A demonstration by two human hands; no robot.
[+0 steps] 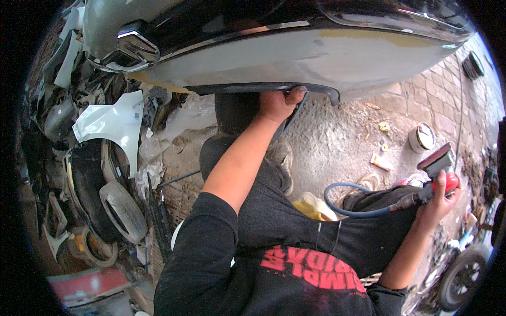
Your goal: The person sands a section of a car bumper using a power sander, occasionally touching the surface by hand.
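Note:
In front of me, across the top of the view, is a car bumper [363, 58] in patchy grey primer with a dark lip [247, 87] along its lower edge. My left hand [279, 105] grips that lip from below, thumb showing; the other fingers are hidden behind it. Off to the right, well away from the bumper, my right hand [439, 203] is wrapped round a red air sander [449, 181]. The sander's flat rectangular pad [437, 160] is tilted up and touches nothing. A blue air hose [342, 212] loops from its handle over my leg.
Car parts crowd the left: a white fender [113, 124], a worn tyre [124, 211] and scrap panels. On the dusty ground at right stand an open tub [421, 138] and a small orange-and-white packet [381, 162]. A wheel [463, 277] lies at lower right.

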